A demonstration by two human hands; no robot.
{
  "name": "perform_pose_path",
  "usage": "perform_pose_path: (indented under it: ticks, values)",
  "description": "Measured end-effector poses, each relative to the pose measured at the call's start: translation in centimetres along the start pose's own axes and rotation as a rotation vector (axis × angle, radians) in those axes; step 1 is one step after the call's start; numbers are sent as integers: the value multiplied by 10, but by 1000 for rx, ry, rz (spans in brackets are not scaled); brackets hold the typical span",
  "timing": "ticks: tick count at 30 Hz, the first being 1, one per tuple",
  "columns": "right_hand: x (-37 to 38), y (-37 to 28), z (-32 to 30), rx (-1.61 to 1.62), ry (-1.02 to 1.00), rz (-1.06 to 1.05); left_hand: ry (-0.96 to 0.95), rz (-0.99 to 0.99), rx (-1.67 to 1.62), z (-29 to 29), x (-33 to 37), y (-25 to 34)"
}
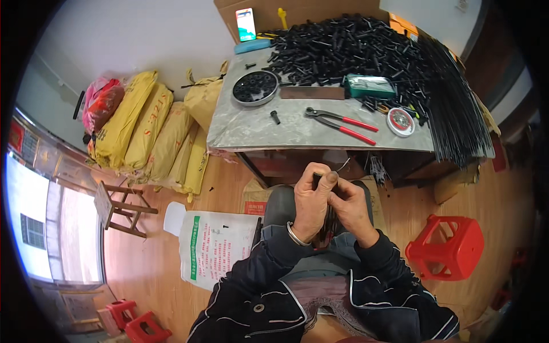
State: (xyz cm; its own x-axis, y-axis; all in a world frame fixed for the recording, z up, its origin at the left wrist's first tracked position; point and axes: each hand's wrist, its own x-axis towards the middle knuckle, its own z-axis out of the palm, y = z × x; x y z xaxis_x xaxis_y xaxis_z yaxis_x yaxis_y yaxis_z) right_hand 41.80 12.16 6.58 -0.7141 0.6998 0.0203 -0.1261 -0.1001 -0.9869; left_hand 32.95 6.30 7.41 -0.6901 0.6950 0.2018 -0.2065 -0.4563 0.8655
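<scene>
Over my lap, close to the table's front edge, both hands are closed and meet at the fingertips. My left hand [310, 203] pinches a small black part [316, 179] between thumb and fingers; most of it is covered. Beside it, my right hand [350, 208] has its thumb and fingers pressed together, and what they grip is hidden. A thin, bent metal wire [344, 164] sticks up past the fingertips; I cannot tell which hand has it. Below the hands, long dark strips [329, 223] lie between my legs. Pincers [343, 125] with red handles rest on the table beyond.
The grey table [246, 128] bears a heap of black tubular parts [349, 48], black rods [457, 108], a round dish of small black pieces [255, 103], a brown bar [312, 92], a green box [370, 86] and a round tub [400, 122]. A red stool [452, 246] stands right, yellow sacks [151, 128] left.
</scene>
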Motion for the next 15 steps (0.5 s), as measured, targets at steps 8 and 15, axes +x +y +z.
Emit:
perform_pose_path:
  ticks: [8, 15]
  values:
    - [20, 0, -11, 55, -139, 126, 9, 21, 554, -76, 92, 17]
    - [32, 8, -8, 108, -184, 163, -128, 490, 1591, -160, 267, 18]
